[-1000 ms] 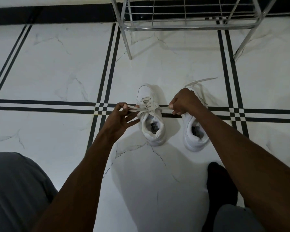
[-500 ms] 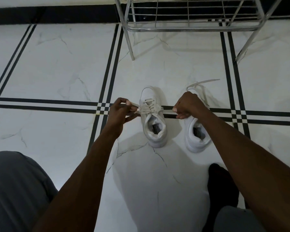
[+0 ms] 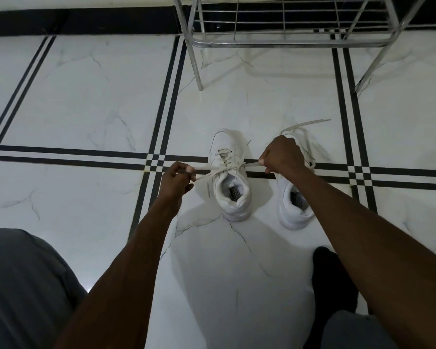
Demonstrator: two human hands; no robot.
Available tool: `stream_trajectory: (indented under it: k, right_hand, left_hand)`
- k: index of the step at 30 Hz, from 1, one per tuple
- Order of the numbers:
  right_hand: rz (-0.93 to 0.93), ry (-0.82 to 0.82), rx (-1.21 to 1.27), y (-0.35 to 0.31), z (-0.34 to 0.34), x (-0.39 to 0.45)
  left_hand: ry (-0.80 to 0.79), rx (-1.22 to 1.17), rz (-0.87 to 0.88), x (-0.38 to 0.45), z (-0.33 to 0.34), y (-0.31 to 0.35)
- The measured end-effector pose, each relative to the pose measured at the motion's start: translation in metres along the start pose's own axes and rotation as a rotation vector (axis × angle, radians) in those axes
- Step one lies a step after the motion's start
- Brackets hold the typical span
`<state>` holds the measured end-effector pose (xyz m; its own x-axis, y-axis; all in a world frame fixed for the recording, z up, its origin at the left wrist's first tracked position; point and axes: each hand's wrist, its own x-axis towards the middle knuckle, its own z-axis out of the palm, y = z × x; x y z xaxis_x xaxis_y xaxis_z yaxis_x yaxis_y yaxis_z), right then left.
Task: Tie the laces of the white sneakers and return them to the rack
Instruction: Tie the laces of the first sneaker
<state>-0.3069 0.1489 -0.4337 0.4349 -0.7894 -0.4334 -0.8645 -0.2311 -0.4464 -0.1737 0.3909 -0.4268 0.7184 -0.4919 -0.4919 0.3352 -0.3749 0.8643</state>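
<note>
Pulling outward in opposite directions, the left hand (image 3: 178,178) and the right hand (image 3: 282,156) each hold one end of the lace (image 3: 233,165) of the left sneaker (image 3: 230,177), and the lace is stretched tight across the shoe at the knot. The fingers of the left hand are curled and pinch the lace end between thumb and forefinger; the fingers of the right hand are closed into a fist around the other end. This sneaker stands on the floor (image 3: 86,96), close to where the black tile lines cross, with its toe toward the rack (image 3: 287,42). The right sneaker (image 3: 293,207) stands just beside it, partly hidden under the right forearm, and its laces (image 3: 305,125) lie loose on the floor beyond the toe, so it seems not tied yet. I judge that the task is in its early part: the first shoe is at the tightening of the knot, and I cannot tell if a bow is already made. What is left is to finish this knot, tie the second shoe, and put both shoes on the metal rack near the far edge of the floor.
</note>
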Motion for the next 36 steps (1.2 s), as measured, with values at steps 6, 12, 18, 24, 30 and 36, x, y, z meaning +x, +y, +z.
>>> stream_trajectory:
  k: [6, 12, 18, 24, 30, 36]
  right_hand:
    - [-0.026, 0.048, -0.038, 0.005, 0.004, 0.000]
    - [-0.137, 0.113, -0.090, 0.001, 0.002, -0.008]
    - [-0.381, 0.009, -0.102, 0.000, -0.011, -0.010]
    - [-0.678, -0.281, 0.047, -0.004, -0.001, -0.011]
    - [-0.591, -0.186, 0.173, 0.002, 0.010, -0.022]
    - [-0.681, -0.070, -0.129, 0.000, 0.010, -0.033]
  left_hand:
    - [0.038, -0.079, -0.050, -0.004, 0.005, -0.007]
    - [0.093, -0.121, -0.109, -0.001, 0.009, -0.016]
    - [0.016, 0.159, -0.036, 0.005, 0.007, -0.010]
    - [-0.237, 0.445, 0.242, 0.021, 0.016, 0.014]
    - [-0.136, 0.665, 0.338, 0.019, 0.029, -0.003]
    - [0.059, 0.844, 0.426, 0.013, 0.028, -0.011]
